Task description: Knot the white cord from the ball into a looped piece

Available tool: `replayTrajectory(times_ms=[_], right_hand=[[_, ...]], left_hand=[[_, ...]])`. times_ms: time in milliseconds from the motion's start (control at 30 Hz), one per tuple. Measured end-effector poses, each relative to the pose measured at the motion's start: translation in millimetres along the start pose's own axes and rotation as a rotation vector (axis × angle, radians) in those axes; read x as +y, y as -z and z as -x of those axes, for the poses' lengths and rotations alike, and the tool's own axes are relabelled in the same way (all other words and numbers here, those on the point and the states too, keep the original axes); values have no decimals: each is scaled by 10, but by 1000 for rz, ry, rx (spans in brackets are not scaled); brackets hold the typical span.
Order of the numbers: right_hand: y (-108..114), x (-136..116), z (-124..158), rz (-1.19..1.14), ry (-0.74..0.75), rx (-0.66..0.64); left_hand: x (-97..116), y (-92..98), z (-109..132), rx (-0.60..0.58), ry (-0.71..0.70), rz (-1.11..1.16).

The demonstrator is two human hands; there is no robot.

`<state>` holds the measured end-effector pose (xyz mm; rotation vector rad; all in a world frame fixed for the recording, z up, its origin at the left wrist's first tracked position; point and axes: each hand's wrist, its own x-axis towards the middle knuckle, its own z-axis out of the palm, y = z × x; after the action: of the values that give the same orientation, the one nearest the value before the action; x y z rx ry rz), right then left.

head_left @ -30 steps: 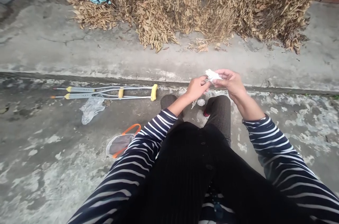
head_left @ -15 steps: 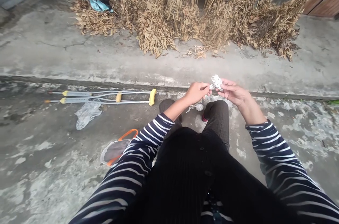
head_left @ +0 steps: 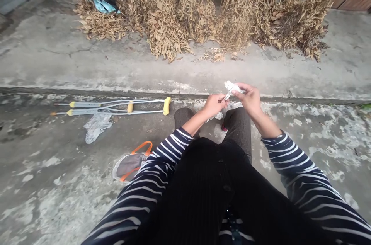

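A bundle of white cord (head_left: 230,85) is held in front of my knees, between both hands. My left hand (head_left: 213,104) pinches strands that run down from the bundle's lower left. The fingers of my right hand (head_left: 249,98) are closed round the bundle's right side and hide part of it. Below, a second small wound ball of white cord (head_left: 218,116) lies on the ground between my legs, partly covered by my left hand.
Crutches (head_left: 121,107) lie on the concrete to the left, beside a crumpled clear plastic bag (head_left: 97,126). A bag with orange handles (head_left: 129,165) stands near my left sleeve. A low concrete step (head_left: 130,69) runs across, with bundles of dried plants (head_left: 168,17) behind it.
My right hand has moved left and turned, closing more tightly on the cord bundle. The bundle has shifted slightly left and tilted. My left hand keeps its pinch.
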<state>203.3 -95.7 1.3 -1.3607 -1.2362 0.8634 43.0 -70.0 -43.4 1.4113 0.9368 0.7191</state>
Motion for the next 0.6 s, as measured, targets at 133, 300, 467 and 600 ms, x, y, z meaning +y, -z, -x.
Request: replayTrajectory(times_ms=[133, 300, 467, 600], right_hand=[[39, -108, -30, 178, 223, 136], [272, -235, -210, 318, 333, 258], [247, -273, -224, 227, 248, 165], [83, -341, -129, 169, 182, 61]], left_hand=[[-211, 2, -45, 50, 215, 75], [-353, 142, 109, 19, 197, 182], [-209, 158, 110, -22, 44, 0], [52, -30, -99, 35, -139, 150]])
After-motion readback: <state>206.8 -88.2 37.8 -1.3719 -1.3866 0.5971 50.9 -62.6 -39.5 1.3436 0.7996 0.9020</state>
